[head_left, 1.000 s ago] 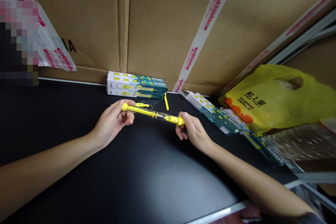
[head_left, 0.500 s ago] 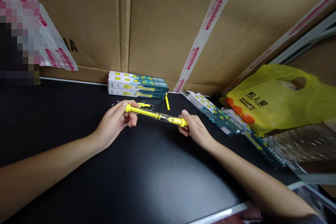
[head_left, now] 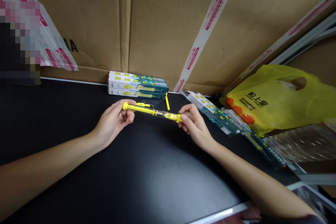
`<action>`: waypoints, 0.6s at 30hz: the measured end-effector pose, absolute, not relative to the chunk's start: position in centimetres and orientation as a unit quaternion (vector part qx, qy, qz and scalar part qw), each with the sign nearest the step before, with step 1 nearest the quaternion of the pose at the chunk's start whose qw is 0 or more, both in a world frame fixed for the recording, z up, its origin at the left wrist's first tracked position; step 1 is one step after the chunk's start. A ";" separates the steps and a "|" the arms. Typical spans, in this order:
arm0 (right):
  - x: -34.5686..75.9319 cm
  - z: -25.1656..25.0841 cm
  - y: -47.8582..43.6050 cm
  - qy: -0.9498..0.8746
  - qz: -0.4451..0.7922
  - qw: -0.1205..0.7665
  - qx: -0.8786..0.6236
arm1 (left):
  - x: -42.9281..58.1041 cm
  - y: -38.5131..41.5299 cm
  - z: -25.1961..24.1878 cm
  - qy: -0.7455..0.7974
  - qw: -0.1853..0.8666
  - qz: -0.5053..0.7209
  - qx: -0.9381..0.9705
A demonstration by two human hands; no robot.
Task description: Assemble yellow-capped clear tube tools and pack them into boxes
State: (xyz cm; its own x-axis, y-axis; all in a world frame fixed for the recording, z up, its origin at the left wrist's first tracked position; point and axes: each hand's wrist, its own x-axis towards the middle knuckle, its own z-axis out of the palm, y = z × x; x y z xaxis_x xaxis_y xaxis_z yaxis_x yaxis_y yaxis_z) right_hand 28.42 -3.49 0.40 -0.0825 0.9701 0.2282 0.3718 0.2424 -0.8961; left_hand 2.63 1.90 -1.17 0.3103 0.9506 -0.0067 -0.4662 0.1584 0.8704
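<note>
A clear tube spring scale [head_left: 141, 109] with yellow end caps and yellow inner parts is held nearly level above the black table. My left hand [head_left: 112, 120] is closed around its left end cap. At the other end, the thumb and fingers of my right hand [head_left: 194, 126] pinch the yellow right cap. Behind the tube, a small yellow piece with wire hooks [head_left: 143, 104] lies on the table, partly hidden by the scale. Close to it, a thin yellow stick-like part [head_left: 167, 102] leans against the printed boxes.
Two printed boxes [head_left: 138, 85] are stacked against the large cardboard carton [head_left: 162, 24]. On the right lie flattened printed boxes [head_left: 210, 112], a yellow plastic bag [head_left: 278, 101] and a stack of clear plastic items [head_left: 301, 143]. The black tabletop [head_left: 136, 182] spreads in front.
The scale has shifted slightly left. My right hand's fingers have lifted and re-gripped around the right end cap; my left hand keeps its hold.
</note>
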 end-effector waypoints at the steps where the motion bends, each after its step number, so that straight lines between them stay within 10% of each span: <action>1: 28.4 0.4 -3.5 -0.652 0.338 0.447 -0.510 | 2.6 1.9 -1.2 0.298 0.700 0.506 0.406; 18: 28.7 0.1 -3.6 -0.654 0.385 0.453 -0.468 | 2.6 1.9 -0.9 0.308 0.702 0.507 0.394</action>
State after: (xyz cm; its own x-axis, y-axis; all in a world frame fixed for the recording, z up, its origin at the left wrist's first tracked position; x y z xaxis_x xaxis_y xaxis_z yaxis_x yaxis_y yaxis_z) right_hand 28.73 -3.56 0.10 -0.1512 0.9609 0.2320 0.2645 0.2654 -0.9271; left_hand 2.63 1.88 -0.93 0.2960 0.9546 -0.0329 -0.4682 0.1750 0.8661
